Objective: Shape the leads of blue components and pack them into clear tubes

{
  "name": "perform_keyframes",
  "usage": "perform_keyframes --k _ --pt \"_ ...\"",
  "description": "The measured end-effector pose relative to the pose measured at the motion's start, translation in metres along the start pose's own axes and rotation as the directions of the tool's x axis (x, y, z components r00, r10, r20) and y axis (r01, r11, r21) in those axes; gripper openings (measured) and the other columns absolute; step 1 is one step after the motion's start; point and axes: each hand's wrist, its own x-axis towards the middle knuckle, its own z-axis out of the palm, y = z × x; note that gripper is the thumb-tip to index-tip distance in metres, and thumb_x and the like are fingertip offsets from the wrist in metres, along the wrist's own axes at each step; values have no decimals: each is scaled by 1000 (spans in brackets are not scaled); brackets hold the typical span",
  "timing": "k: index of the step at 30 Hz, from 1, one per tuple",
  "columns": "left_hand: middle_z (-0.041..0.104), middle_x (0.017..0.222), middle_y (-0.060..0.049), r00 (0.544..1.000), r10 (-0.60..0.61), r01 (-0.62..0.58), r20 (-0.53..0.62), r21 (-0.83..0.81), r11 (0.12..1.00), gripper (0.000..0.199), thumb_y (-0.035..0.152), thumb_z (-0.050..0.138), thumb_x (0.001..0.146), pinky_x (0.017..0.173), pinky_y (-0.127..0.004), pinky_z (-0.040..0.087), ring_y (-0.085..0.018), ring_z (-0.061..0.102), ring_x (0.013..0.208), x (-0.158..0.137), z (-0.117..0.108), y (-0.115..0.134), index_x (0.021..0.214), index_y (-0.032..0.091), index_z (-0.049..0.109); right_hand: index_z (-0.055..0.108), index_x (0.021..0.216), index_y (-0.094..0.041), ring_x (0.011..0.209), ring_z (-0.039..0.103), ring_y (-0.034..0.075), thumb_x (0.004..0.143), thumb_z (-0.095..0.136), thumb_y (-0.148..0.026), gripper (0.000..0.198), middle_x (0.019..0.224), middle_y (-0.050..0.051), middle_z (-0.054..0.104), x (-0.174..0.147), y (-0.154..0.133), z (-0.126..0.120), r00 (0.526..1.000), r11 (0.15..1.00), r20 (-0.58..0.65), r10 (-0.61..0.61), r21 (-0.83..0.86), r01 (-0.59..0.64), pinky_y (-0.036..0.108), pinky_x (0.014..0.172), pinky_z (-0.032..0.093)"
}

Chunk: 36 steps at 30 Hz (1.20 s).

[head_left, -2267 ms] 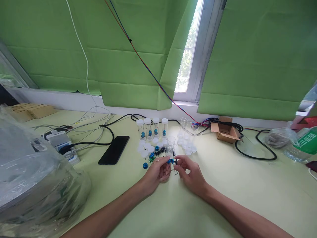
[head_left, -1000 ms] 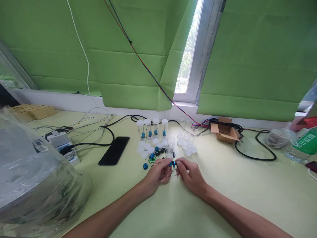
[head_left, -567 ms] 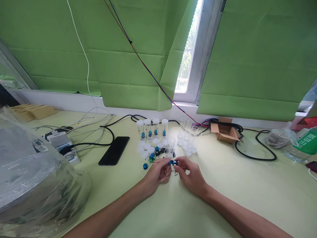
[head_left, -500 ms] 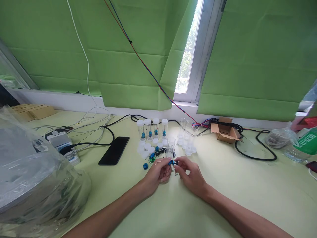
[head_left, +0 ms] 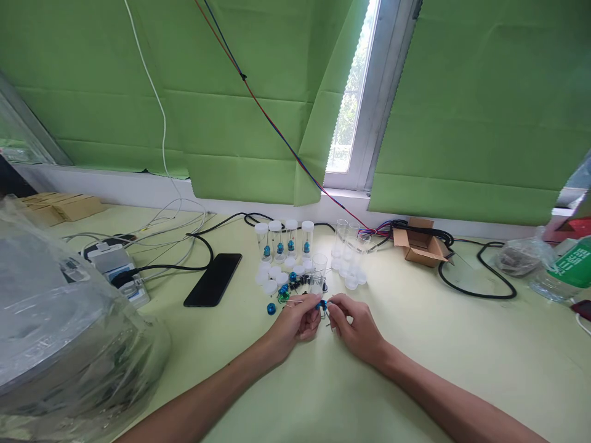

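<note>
Bridging left grip [head_left: 300, 317], right grip [head_left: 355, 321]: blue piece [head_left: 324, 304]

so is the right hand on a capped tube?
No, the right hand grips a blue part; the capped tubes stand beyond.

No word, brand or number can be read for certain. Marks that look like lettering show in 2 places. 1 is the green label [head_left: 575, 263] on the clear bottle [head_left: 545, 287] at the far right of the desk [head_left: 462, 338]: white characters stand out against the green, slanting, but they are too small and blurred to make out. The other is at the left, on the big bundle in clear plastic [head_left: 87, 335]: a short, faint mark [head_left: 34, 355], like a few letters, which folds and glare leave unreadable. Whether it is on the plastic or underneath cannot be told.
</note>
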Motion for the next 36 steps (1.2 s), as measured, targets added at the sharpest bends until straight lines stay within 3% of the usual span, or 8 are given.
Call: perform_keyframes --k 8,16,18,20,23,36 --pt "42 47 3 999 39 -40 20 79 996 45 43 59 85 42 -25 14 -5 29 38 -1 0 -1 52 16 43 44 61 -21 46 45 11 101 35 -33 42 49 -3 50 2 0 1 1000 999 -4 -17 -38 17 24 53 37" --pt "43 47 3 1000 10 -10 4 43 999 44 42 61 83 41 -24 13 -5 30 38 -1 2 0 52 16 44 47 59 -20 45 45 10 102 33 -36 48 49 -3 50 1 -1 0 1000 999 -29 1 -40 -3 24 51 38" --pt "43 47 3 1000 -6 6 -13 14 1000 44 42 61 84 41 -24 13 -5 30 38 -1 1 0 52 16 44 54 67 -19 48 48 11 101 35 -35 43 55 -1 55 1 -3 -1 999 999 -49 -16 -48 14 24 53 40" --pt "43 47 3 1000 -16 16 -14 -20 1000 44 42 60 84 41 -24 13 -5 30 37 0 0 1 52 16 45 61 87 -17 53 52 12 98 42 -34 28 64 1 61 1 -4 -1 996 998 -82 -37 -46 33 24 54 43" --pt "44 47 3 1000 -26 26 4 -63 998 43 41 59 85 40 -24 12 -5 30 36 0 0 2 53 15 46 59 109 -17 56 55 12 93 53 -33 24 78 3 64 0 -4 -1 991 998 -119 -63 -36 59 24 52 45" --pt "44 46 4 999 -24 23 -28 -37 999 43 43 65 79 40 -23 13 -5 30 36 0 1 3 53 16 45 60 104 -18 59 59 14 92 52 -29 18 73 3 65 0 2 1 994 998 -82 -67 16 68 26 55 48"
